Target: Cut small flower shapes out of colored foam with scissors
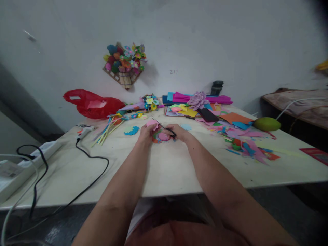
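My left hand (pixel 148 132) pinches a pink paper piece (pixel 152 123) with a scalloped edge. The fingers of my right hand (pixel 177 132) are wrapped round the black handles of a pair of scissors (pixel 170 131), whose blades point up and left toward the pink piece. Whether the blades touch it I cannot tell. Beneath and between both hands lie round paper cutouts, a pink one (pixel 164 136) uppermost. Left of my left hand are blue scalloped cutouts (pixel 131 130); a pale blue piece (pixel 186 127) lies just beyond my right hand.
A glue gun (pixel 86 131) with a black cord rests at the left, near a white power strip (pixel 43 153). A red plastic bag (pixel 94 104) and yellow strips (pixel 109 131) lie behind. Paper scraps (pixel 246 143), a phone (pixel 207 115) and a green fruit-like object (pixel 267 124) are at the right.
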Action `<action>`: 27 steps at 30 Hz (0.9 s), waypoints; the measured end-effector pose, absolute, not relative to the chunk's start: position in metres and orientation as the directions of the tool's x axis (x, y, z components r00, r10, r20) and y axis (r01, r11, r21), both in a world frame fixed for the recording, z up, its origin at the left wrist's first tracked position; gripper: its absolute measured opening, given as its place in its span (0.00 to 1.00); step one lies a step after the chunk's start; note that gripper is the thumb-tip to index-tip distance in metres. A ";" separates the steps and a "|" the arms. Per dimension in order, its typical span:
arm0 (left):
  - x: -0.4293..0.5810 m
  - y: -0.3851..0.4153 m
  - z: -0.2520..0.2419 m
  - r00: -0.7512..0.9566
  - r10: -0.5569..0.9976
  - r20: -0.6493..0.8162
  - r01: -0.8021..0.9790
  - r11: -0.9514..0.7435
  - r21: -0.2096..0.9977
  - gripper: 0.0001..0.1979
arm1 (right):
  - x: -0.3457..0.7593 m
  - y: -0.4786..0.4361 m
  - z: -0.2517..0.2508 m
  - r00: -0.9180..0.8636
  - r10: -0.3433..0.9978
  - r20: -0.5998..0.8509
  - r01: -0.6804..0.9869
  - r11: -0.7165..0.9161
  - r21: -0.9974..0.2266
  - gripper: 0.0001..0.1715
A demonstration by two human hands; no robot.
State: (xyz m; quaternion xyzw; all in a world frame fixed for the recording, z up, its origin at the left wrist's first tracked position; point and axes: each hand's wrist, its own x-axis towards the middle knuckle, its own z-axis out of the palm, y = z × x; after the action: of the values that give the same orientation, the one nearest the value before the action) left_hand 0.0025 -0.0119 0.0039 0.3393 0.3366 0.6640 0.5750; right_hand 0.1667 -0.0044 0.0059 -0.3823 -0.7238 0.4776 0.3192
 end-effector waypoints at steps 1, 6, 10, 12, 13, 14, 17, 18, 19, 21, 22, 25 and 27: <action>0.002 -0.011 0.003 -0.102 0.993 0.064 -0.526 -0.109 0.843 0.07 | 0.167 -0.004 0.006 -0.501 0.860 0.091 0.244 0.241 -0.939 0.17; 0.000 -0.008 0.000 -0.122 0.991 0.050 -0.477 -0.103 0.873 0.05 | 0.170 -0.004 0.007 -0.504 0.861 0.066 0.212 0.197 -0.957 0.16; -0.001 -0.005 -0.004 -0.120 0.988 0.099 -0.459 -0.144 0.877 0.08 | 0.173 -0.007 0.010 -0.505 0.862 0.042 0.204 0.167 -0.965 0.16; -0.002 -0.003 -0.005 -0.097 0.987 0.128 -0.456 -0.158 0.876 0.10 | 0.174 -0.008 0.011 -0.510 0.859 0.036 0.193 0.155 -0.969 0.16; -0.002 -0.003 -0.006 -0.085 0.986 0.141 -0.457 -0.164 0.874 0.10 | 0.174 -0.008 0.011 -0.514 0.857 0.039 0.185 0.155 -0.970 0.16; -0.002 -0.002 -0.006 -0.078 0.986 0.148 -0.460 -0.168 0.872 0.11 | 0.174 -0.009 0.012 -0.518 0.855 0.043 0.179 0.157 -0.971 0.16; -0.003 -0.002 -0.006 -0.083 0.986 0.145 -0.472 -0.167 0.866 0.13 | 0.175 -0.010 0.013 -0.510 0.859 0.036 0.190 0.153 -0.970 0.16; -0.003 -0.002 -0.006 -0.086 0.986 0.139 -0.472 -0.164 0.866 0.14 | 0.175 -0.010 0.013 -0.506 0.862 0.033 0.195 0.152 -0.969 0.16; -0.002 -0.002 -0.005 -0.086 0.987 0.137 -0.470 -0.161 0.868 0.14 | 0.175 -0.010 0.013 -0.502 0.864 0.035 0.196 0.154 -0.968 0.16; -0.002 -0.003 -0.005 -0.078 0.987 0.144 -0.460 -0.164 0.873 0.15 | 0.175 -0.010 0.013 -0.499 0.865 0.045 0.188 0.159 -0.969 0.16; -0.002 -0.003 -0.005 -0.069 0.986 0.154 -0.450 -0.169 0.877 0.15 | 0.175 -0.010 0.014 -0.499 0.865 0.049 0.182 0.160 -0.970 0.16; -0.001 -0.003 -0.006 -0.050 0.982 0.179 -0.411 -0.184 0.893 0.15 | 0.175 -0.010 0.014 -0.496 0.867 0.056 0.178 0.164 -0.970 0.16; -0.001 -0.004 -0.005 -0.054 0.983 0.174 -0.388 -0.181 0.904 0.14 | 0.175 -0.010 0.015 -0.501 0.863 0.064 0.183 0.178 -0.967 0.15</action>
State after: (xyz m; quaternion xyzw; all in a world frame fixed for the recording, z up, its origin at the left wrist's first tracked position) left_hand -0.0010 -0.0044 -0.0053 0.4288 0.3470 0.6377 0.5377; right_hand 0.1750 -0.0101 0.0152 -0.3771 -0.6938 0.5186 0.3280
